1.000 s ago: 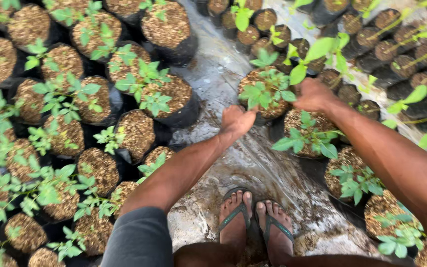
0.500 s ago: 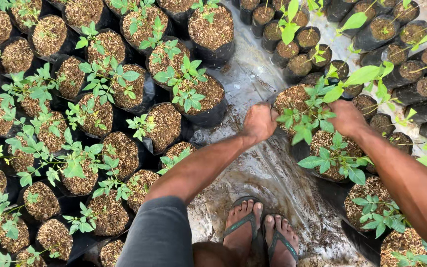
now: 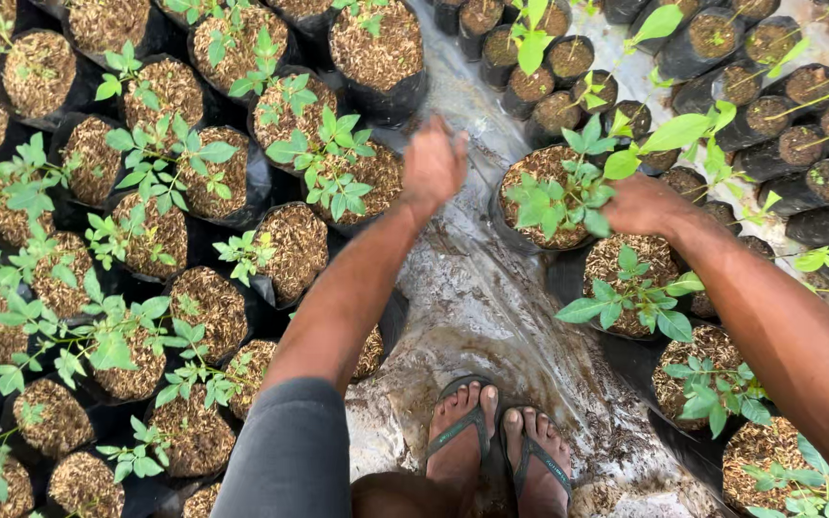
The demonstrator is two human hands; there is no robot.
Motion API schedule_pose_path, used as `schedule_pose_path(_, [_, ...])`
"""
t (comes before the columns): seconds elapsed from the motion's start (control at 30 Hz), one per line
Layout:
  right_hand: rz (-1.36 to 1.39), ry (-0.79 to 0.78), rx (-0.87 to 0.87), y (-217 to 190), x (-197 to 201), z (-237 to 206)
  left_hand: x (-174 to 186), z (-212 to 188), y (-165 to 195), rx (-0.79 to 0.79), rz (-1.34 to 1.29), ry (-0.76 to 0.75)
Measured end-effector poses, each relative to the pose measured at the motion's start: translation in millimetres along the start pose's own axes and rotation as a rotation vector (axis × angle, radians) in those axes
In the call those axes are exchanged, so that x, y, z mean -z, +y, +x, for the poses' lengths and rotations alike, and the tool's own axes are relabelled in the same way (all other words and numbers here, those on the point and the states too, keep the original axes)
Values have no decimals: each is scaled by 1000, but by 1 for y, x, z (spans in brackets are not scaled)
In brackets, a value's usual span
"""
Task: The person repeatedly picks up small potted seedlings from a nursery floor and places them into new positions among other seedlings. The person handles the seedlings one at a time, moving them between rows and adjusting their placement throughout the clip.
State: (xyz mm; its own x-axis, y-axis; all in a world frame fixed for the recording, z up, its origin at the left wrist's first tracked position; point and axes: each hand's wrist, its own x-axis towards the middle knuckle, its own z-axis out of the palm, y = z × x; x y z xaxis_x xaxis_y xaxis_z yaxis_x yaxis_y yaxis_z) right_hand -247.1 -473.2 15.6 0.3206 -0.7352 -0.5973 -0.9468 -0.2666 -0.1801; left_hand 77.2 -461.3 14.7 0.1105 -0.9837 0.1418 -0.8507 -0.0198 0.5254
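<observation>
From the head camera I look down a narrow strip of wet, crinkled plastic sheeting (image 3: 472, 288), grey and glossy, running between two beds of seedlings; my feet in dark flip-flops (image 3: 496, 441) stand on it at the bottom edge. My left hand (image 3: 434, 163) hangs over the strip, fingers loosely curled and blurred — whether it grips anything I cannot tell; it is near a black bag with a leafy seedling (image 3: 343, 168) but apart from it. My right hand (image 3: 650, 206) rests at the rim of a round black grow bag (image 3: 544, 197), pressed against its side just behind the broad green leaves; the fingers are hidden by foliage, so I cannot tell if they clasp the bag. That bag sits at the right edge of the strip, topped with coarse, pale-brown husk-like mulch; a second mulched bag (image 3: 630, 283) touches it below. The left bed (image 3: 146, 249) holds soft, floppy black bags, each round-mouthed and filled with the same fibrous mulch; smaller dark pots (image 3: 750, 86) crowd the upper right — none shows a label.
</observation>
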Motion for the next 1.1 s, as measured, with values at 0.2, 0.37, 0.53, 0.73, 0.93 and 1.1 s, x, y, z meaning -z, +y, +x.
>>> schedule_pose_path(0.2, [16,-28,3,7,5,-17,38,71,-28,6,201,141])
schedule_pose_path(0.37, [171,52,71,20,9,-40,33,93,-30,37,361,64])
schedule_pose_path(0.53, [220,105,97,27,7,-41,27,95,-29,-63,303,90])
schedule_pose_path(0.73, [192,118,180,18,7,-27,25,86,-28,-97,223,57])
schedule_pose_path(0.93, [250,22,31,-1,16,-28,-15,66,7,-75,227,-194])
schedule_pose_path(1.1, [194,26,23,-1,13,-34,-36,24,46,-221,52,-298])
